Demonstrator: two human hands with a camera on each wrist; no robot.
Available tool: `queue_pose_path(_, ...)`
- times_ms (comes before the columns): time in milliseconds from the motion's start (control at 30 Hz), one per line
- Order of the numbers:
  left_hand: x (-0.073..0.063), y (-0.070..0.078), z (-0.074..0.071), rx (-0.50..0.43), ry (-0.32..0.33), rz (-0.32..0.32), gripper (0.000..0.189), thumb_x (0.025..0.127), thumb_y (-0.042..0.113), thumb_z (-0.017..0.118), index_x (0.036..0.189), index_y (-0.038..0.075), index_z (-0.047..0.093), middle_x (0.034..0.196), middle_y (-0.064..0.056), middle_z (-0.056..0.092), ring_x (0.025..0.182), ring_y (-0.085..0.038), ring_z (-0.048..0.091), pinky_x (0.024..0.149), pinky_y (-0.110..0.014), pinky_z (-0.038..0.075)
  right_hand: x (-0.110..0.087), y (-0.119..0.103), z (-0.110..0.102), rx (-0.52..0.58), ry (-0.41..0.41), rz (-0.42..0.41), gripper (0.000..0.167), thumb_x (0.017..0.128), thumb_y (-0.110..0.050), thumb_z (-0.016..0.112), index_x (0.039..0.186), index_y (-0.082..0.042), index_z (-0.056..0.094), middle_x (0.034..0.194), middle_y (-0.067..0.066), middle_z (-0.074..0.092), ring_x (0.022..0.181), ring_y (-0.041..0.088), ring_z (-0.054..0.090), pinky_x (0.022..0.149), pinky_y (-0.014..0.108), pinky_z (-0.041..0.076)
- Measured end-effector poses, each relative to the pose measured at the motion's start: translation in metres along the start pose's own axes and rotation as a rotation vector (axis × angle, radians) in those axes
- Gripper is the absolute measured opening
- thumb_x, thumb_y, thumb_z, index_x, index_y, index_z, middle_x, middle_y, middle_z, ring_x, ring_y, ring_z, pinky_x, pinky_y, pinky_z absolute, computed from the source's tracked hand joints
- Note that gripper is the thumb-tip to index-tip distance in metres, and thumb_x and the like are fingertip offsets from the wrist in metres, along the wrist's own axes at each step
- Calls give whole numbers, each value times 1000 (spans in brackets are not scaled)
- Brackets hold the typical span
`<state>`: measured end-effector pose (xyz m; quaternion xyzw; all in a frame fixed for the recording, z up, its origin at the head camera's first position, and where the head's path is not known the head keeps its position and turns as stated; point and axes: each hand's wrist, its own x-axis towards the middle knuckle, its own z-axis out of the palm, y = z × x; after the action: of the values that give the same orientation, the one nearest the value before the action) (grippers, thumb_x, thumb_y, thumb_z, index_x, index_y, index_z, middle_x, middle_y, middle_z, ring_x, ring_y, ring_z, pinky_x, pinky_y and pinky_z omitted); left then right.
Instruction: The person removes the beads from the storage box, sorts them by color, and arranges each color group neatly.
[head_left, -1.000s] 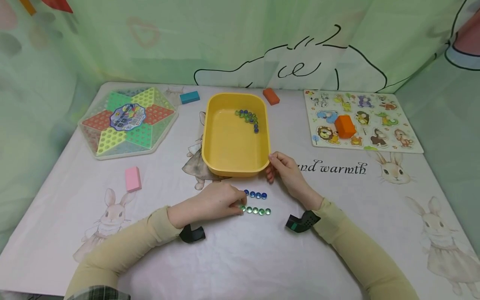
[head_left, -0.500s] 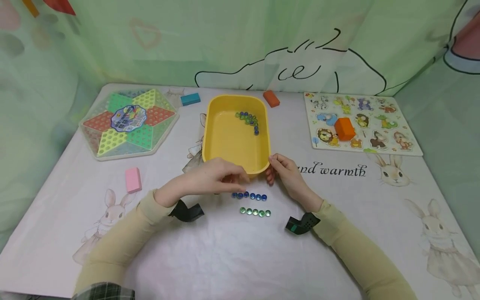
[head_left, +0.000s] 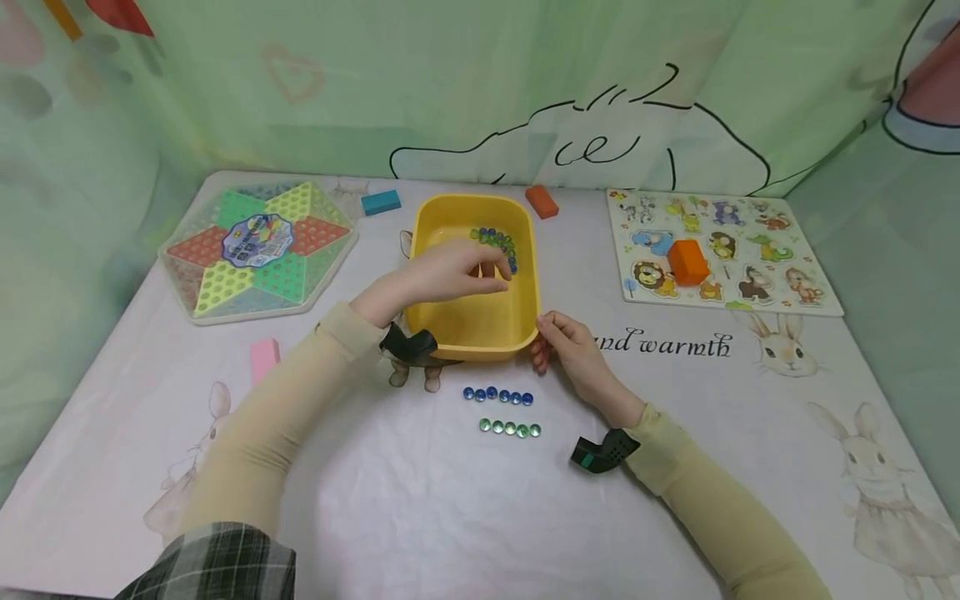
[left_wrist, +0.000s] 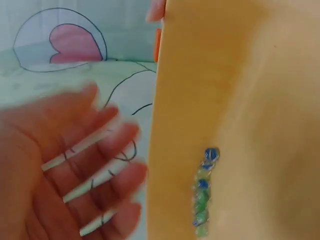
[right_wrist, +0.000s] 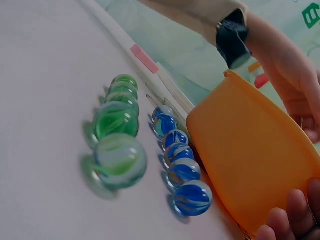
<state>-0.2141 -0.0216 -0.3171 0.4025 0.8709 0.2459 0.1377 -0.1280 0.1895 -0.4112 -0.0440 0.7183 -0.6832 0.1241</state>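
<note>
My left hand (head_left: 459,272) hovers over the yellow plastic tub (head_left: 472,353), its fingers loosely bent and apart. The left wrist view shows nothing between those fingers (left_wrist: 122,142). A cluster of green and blue marbles (left_wrist: 202,192) lies along one side inside the tub, partly hidden by this hand in the head view. At the tub's near right corner my right hand (head_left: 567,340) holds the rim between thumb and fingers. Two rows of marbles lie on the table before the tub: blue marbles (head_left: 492,394) nearer it, and green marbles (head_left: 510,429) closer to me.
A Chinese checkers board (head_left: 258,250) lies at the back left. An animal puzzle board (head_left: 795,250) with an orange block (head_left: 687,262) on it is at the right. Blue (head_left: 381,202), red-orange (head_left: 542,202) and pink (head_left: 264,358) blocks lie around the tub.
My left hand has left the rows of marbles and moved forward over the tub. The left end of the blue row is now uncovered. My right hand stays at the tub's corner.
</note>
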Motion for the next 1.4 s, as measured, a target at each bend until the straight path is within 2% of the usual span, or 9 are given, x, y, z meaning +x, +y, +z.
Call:
queue_pose_path(233,27,-16,0,69,22,-98,21,92,30,56,104,15,65,92,-1,64,79,-15,53,70,-26,43,0,1,1,8,5,10,23,99,-20,40,81,-8,49,70,-2,56,57,9,52,55,21,47)
queue_pose_path(400,42,-21,3,92,-11,-162,20,91,31,57,103,17,64,93,-1,62,78,-15,52,67,-27,42,0,1,1,11,9,10,23,99,-20,40,81,-9,49,69,-2,56,57,9,52,54,22,47)
queue_pose_path(533,52,-23,9,143,-76,-185,23,91,28,57,109,16,63,100,-2,62,85,-16,52,74,-30,44,-1,1,1,18,6,5,23,99,-19,40,81,-9,49,69,-2,56,57,9,52,54,22,47)
queue_pose_path(700,60,-25,17,201,-164,-198,32,93,26,54,124,17,56,120,-4,58,106,-19,52,93,-34,41,-1,1,2,16,3,-2,23,99,-18,39,81,-8,48,69,-2,56,57,9,52,54,22,47)
queue_pose_path(833,63,-23,19,228,-192,-217,35,93,27,54,126,19,54,130,-4,54,122,-22,45,102,-39,36,-2,1,2,9,1,0,23,99,-19,39,82,-7,48,70,-1,56,57,9,52,54,22,47)
queue_pose_path(900,64,-22,20,246,-197,-226,34,92,26,55,126,20,55,130,-4,53,124,-23,43,102,-40,35,-2,1,2,6,0,0,23,99,-19,39,82,-7,48,70,-1,56,57,9,52,54,22,47)
queue_pose_path(1000,65,-22,20,277,-197,-233,31,92,24,56,122,19,57,128,-3,55,122,-23,44,100,-40,37,-1,0,2,6,-5,-2,23,99,-19,39,82,-7,48,70,-1,56,58,9,52,54,22,47)
queue_pose_path(1233,68,-23,21,322,-186,-227,16,88,17,60,102,16,66,111,-2,60,100,-19,51,88,-34,43,-1,-1,1,8,-6,-3,23,99,-18,39,82,-7,48,70,-1,56,57,10,52,54,22,47)
queue_pose_path(1400,68,-19,22,333,-232,-241,16,85,18,62,100,15,66,107,-2,61,94,-17,52,84,-34,45,-1,-1,1,3,0,-4,23,99,-18,39,82,-6,48,70,0,56,57,10,52,54,22,47)
